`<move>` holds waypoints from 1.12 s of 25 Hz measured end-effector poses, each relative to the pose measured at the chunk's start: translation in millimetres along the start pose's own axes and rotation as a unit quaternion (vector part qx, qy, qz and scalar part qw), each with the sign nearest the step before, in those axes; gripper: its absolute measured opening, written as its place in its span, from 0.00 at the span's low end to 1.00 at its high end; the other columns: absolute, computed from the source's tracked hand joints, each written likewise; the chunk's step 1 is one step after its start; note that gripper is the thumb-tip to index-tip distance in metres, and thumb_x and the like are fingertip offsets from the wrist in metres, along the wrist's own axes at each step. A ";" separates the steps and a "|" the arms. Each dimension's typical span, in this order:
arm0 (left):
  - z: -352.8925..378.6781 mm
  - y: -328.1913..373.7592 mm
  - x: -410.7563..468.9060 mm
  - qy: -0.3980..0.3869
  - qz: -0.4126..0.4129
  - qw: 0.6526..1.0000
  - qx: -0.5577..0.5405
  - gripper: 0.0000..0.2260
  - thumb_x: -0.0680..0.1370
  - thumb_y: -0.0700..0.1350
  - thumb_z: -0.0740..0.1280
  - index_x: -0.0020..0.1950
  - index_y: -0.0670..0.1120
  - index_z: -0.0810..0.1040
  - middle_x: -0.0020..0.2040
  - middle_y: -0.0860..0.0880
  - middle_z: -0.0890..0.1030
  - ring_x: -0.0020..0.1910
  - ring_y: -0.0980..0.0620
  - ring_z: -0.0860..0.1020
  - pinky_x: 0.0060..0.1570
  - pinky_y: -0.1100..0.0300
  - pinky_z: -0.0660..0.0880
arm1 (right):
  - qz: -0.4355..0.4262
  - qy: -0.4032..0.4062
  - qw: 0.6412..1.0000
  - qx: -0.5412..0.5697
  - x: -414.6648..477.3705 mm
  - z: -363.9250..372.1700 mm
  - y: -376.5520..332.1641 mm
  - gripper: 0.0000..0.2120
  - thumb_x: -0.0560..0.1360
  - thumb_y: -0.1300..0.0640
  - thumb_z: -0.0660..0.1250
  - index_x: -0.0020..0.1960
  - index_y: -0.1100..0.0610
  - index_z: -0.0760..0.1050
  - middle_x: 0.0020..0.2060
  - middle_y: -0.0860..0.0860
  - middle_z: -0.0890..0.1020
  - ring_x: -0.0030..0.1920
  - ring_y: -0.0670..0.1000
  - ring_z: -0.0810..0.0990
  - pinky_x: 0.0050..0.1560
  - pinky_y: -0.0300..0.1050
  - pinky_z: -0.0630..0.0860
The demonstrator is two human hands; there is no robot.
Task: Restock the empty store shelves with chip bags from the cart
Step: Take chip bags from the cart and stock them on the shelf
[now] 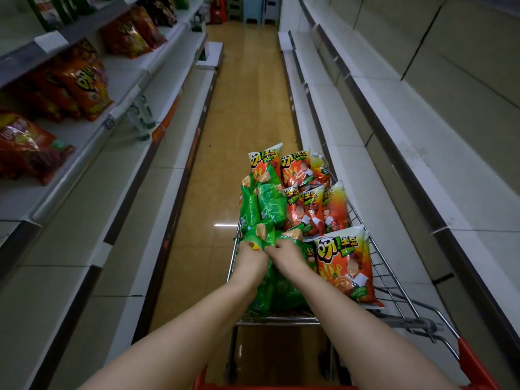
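Observation:
A wire cart (394, 280) with a red handle stands in the aisle before me, filled with green chip bags (268, 205) on its left side and orange-red chip bags (347, 263) on its right. Both my arms reach into it. My left hand (249, 256) and my right hand (287, 253) sit side by side, each gripping the top of a green chip bag (263, 235) near the cart's left middle. Their fingertips are hidden in the crumpled foil.
White shelves (363, 153) run along the right wall. On the left, shelves (92, 153) hold red-orange snack bags (81, 80) on the upper tiers and clear jars (140, 119) on a lower tier. A tan tiled aisle floor (247, 94) stretches ahead.

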State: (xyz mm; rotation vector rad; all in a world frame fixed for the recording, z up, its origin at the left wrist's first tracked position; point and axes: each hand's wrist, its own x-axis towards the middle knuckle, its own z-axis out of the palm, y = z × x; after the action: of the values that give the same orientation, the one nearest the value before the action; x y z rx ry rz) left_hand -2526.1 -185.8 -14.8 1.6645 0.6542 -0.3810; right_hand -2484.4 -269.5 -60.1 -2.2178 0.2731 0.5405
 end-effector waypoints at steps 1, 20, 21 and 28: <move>-3.6 2.0 0.8 0.006 0.002 1.000 -0.001 0.17 0.76 0.35 0.62 0.64 0.43 0.68 0.43 0.46 0.75 0.39 0.50 0.75 0.38 0.59 0.72 | -0.005 0.009 1.000 0.018 -1.5 -6.0 -1.5 0.15 0.75 0.59 0.63 0.31 0.57 0.66 0.27 0.52 0.67 0.30 0.52 0.67 0.31 0.43 0.59; 45.3 67.9 -47.9 -0.307 0.128 0.940 -0.078 0.21 0.72 0.51 0.71 0.61 0.42 0.75 0.51 0.45 0.84 0.46 0.46 0.84 0.49 0.54 0.80 | -0.138 0.268 0.898 0.320 -137.4 -191.4 2.9 0.15 0.74 0.45 0.66 0.55 0.53 0.74 0.46 0.49 0.83 0.43 0.50 0.83 0.42 0.49 0.81; 50.7 71.0 -55.6 -0.319 0.136 0.935 -0.069 0.19 0.72 0.49 0.71 0.60 0.41 0.76 0.49 0.45 0.85 0.44 0.46 0.84 0.46 0.56 0.80 | -0.149 0.293 0.890 0.317 -146.2 -200.2 4.7 0.16 0.72 0.44 0.67 0.55 0.52 0.75 0.49 0.51 0.83 0.46 0.51 0.83 0.45 0.52 0.81; 85.2 77.6 -126.1 -0.398 0.179 0.898 -0.049 0.13 0.73 0.44 0.70 0.54 0.39 0.77 0.43 0.45 0.85 0.38 0.49 0.84 0.33 0.64 0.78 | -0.198 0.400 0.842 0.303 -240.0 -244.1 27.3 0.03 0.76 0.59 0.65 0.45 0.54 0.77 0.38 0.50 0.81 0.36 0.45 0.81 0.33 0.33 0.76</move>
State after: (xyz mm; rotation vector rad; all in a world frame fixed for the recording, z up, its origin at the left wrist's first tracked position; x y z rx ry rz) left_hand -2568.5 -302.1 102.8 1.3306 -0.2414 -0.6884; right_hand -2636.1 -470.4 173.5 -1.6733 0.3360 -0.6594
